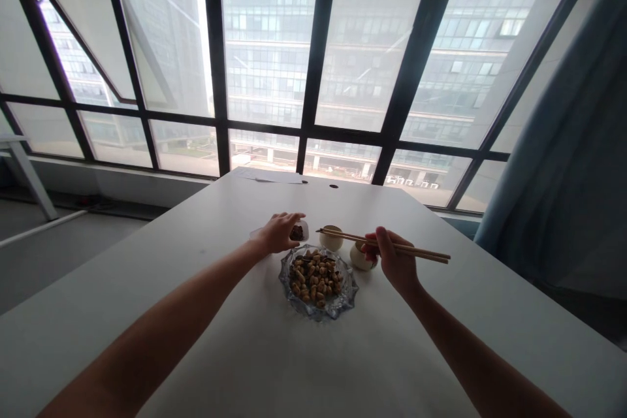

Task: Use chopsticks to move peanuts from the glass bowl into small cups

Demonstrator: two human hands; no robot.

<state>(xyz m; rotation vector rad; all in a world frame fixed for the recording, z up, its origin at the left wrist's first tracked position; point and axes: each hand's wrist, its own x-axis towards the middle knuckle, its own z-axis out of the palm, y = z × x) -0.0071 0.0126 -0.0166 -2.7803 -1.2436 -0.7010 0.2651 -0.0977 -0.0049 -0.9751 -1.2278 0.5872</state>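
Note:
My left hand (280, 232) is closed around a small clear container (304, 230) with dark pieces inside, just beyond the left rim of a glass bowl. The glass bowl (349, 294) has a jagged rim and holds a heap of peanuts (316, 277) with some darker bits among them. My right hand (393, 258) grips a pair of wooden chopsticks (426, 253), whose tips point left, over a round cream cup (332, 239). A second cream cup (361, 257) stands partly behind my right fingers.
The white table (206, 313) stretches toward large windows. White papers (279, 177) lie at its far edge, near two dark round holes. A blue-grey curtain (553, 144) hangs at the right, and a white metal frame (32, 179) stands at the left.

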